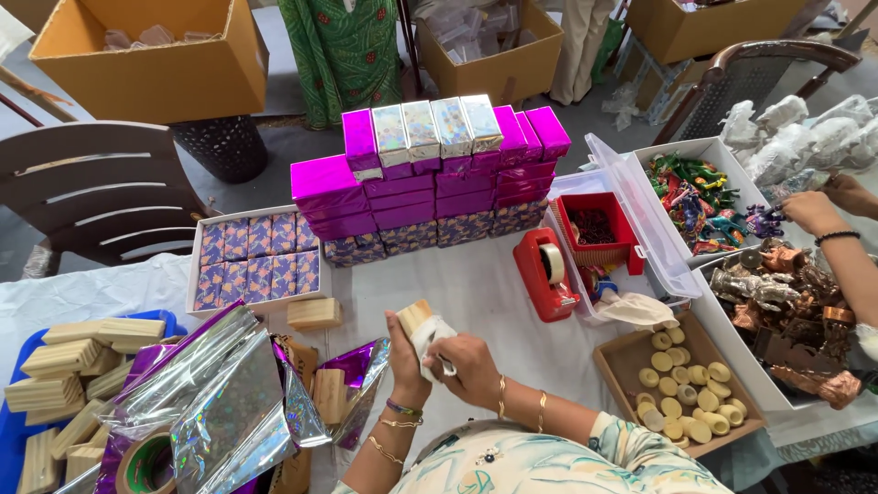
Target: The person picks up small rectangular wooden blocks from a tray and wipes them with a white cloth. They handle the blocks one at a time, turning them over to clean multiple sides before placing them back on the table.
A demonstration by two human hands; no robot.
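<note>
My left hand (405, 359) grips a small pale wooden block (413, 316) upright near the table's front edge. My right hand (468, 366) presses a white cloth (430, 337) against the block's side. Shiny purple and holographic wrapping sheets (229, 402) lie crumpled just left of my hands, with another wooden block (329, 393) lying among them. One more block (314, 313) rests on the white tablecloth beyond.
Stacked purple wrapped boxes (430, 183) fill the table's middle. A white tray of patterned boxes (256, 261) sits left, wooden blocks on a blue tray (64, 375) far left. A red tape dispenser (546, 273), a box of yellow discs (681, 384) and figurine bins lie right, where another person's hand (814, 212) works.
</note>
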